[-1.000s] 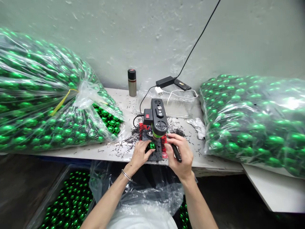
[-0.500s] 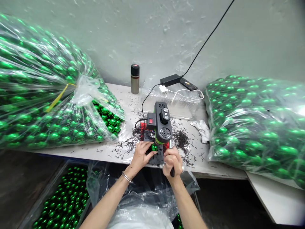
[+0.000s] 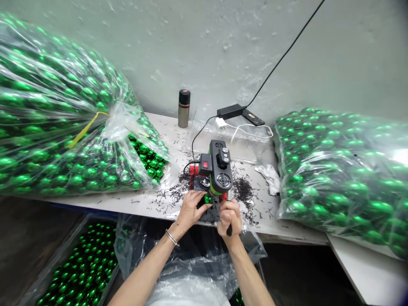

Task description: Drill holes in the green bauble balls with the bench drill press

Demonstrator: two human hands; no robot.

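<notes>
A black bench drill press (image 3: 221, 163) with a red switch stands at the front of the white table. Under its head, my left hand (image 3: 190, 209) pinches a shiny green ball (image 3: 208, 199) between thumb and fingers. My right hand (image 3: 230, 216) is wrapped round the drill press's black-gripped lever (image 3: 229, 230), right of the base. The drill's tip is hidden behind the head, so I cannot tell whether it touches the ball. Dark shavings (image 3: 242, 189) lie scattered around the base.
Big clear bags of green balls stand left (image 3: 47, 140) and right (image 3: 341, 170). A bottle (image 3: 184, 109), a power adapter (image 3: 230, 111), a phone (image 3: 253, 117) and a clear plastic tray (image 3: 244, 146) are behind the machine. A white cloth (image 3: 269, 178) lies right. Below left is a bin of balls (image 3: 81, 263).
The whole view has shifted slightly. Both hands keep their holds, on the ball and on the lever; no other clear movement shows.
</notes>
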